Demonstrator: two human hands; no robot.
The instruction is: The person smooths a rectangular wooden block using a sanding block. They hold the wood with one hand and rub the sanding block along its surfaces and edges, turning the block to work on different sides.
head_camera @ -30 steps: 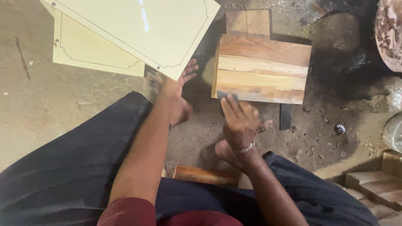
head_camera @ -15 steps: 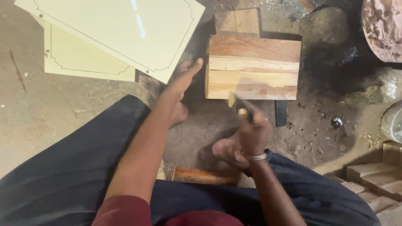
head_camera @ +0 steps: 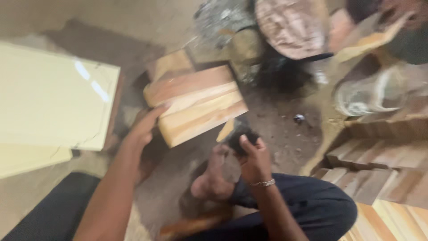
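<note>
Against the wood block [head_camera: 196, 103], left hand [head_camera: 143, 127].

Place: floor-level woodworking workshop | Floor [head_camera: 285, 134]: bare, dusty earth | Centre: striped wooden block [head_camera: 196, 105] | Right, near: stacked cut wooden pieces [head_camera: 383, 178] | Left: pale yellow sheets [head_camera: 49, 102] | Far: round wood stump [head_camera: 294, 24] | Worker: seated on the floor
</note>
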